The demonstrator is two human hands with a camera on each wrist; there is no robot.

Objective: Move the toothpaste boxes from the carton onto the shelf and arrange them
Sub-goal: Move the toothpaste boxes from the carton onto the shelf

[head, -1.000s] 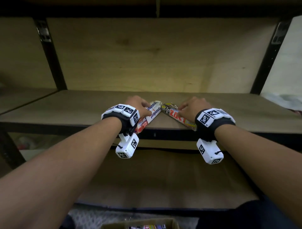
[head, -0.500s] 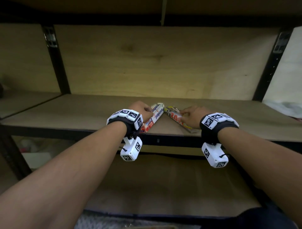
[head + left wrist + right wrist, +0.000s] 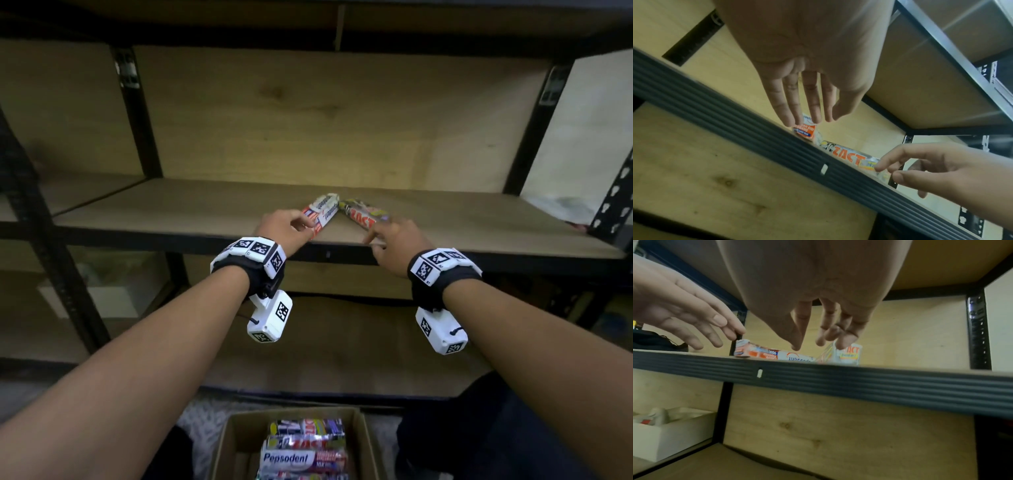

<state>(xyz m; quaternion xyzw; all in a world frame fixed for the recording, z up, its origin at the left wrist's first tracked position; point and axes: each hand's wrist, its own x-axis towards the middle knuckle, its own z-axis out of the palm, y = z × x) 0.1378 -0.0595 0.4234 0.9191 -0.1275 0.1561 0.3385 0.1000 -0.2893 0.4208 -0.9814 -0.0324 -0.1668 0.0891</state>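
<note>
Toothpaste boxes, two long printed cardboard cartons, are lying on the wooden shelf board (image 3: 137, 219) near its front edge: a white-and-red Pepsodent box (image 3: 320, 216) and a silver-and-red Zact box (image 3: 363, 215), their far ends meeting in a V. A second ago both hands were resting on them; now both are drawing back toward the edge. The left hand (image 3: 284, 229) is hanging with relaxed, nearly straight fingers, tips at the Pepsodent box's near end; the blur is hiding whether they are touching it. The right hand (image 3: 394, 246) is also loosely spread, one fingertip perhaps brushing the Zact box, gripping nothing. So this pair is looking placed, though still splayed rather than aligned. Below, the brown cardboard carton (image 3: 239, 428) is holding several more boxes, Zact ones above Pepsodent ones, waiting to be moved.
</note>
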